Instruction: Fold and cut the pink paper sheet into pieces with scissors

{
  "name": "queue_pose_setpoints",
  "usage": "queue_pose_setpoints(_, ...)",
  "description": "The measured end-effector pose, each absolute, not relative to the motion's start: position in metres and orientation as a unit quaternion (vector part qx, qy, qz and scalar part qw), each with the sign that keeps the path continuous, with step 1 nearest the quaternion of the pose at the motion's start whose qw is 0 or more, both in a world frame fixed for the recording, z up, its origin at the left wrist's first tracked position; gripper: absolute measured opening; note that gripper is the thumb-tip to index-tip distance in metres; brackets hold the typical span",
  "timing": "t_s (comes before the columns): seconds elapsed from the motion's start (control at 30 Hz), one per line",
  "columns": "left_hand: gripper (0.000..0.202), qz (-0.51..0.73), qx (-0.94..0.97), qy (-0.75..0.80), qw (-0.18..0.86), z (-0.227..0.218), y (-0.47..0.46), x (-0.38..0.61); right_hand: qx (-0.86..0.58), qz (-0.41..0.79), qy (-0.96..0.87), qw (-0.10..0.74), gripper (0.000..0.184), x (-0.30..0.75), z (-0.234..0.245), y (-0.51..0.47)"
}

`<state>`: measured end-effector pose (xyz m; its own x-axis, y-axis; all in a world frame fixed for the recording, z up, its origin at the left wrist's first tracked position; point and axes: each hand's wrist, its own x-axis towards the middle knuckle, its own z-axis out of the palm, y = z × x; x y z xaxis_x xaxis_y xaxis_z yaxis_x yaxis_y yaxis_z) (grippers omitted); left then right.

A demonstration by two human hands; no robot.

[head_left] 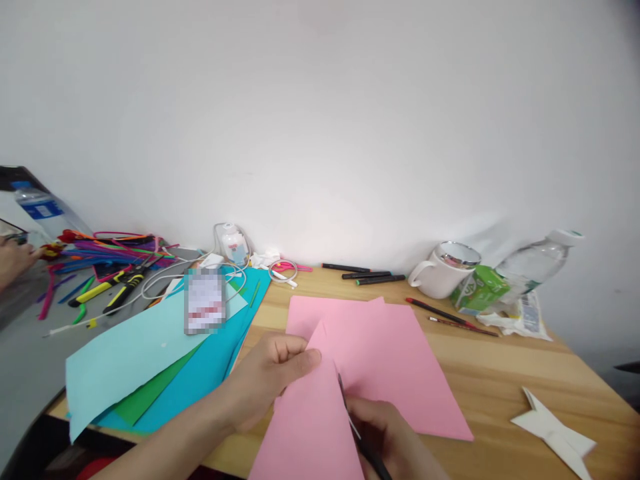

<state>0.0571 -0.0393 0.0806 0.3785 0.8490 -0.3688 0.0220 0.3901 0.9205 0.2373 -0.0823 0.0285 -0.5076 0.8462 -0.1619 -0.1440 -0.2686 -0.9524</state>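
Wall (320, 133): stood plain and white, filling the upper half of the view.
Worktop (505, 373): was pale wood with streaky brown grain, its far edge close to the wall.
Grey table (30, 360): stood just beside the worktop on the left.
Light: fell soft, brightest around mid-wall, dimmer toward the right.

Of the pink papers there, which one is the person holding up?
The nearer pink piece, pinched in the left hand with scissors at its edge; the other pink paper lies on the table.
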Motion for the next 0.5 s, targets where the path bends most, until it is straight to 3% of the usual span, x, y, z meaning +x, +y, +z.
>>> queue_pose_setpoints(0.2,0.040,0.299,0.517,0.499,0.628,0.091,-0.041,0.053,-0.349,0.709,-0.489,0.369,0.021,0.224,0.038,-0.076)
queue_pose_setpoints(0.5,0.040,0.294,0.521,0.513,0.616,0.092,-0.046,0.054,-0.388,0.691,-0.499,0.352,0.024,0.223,0.034,-0.076)
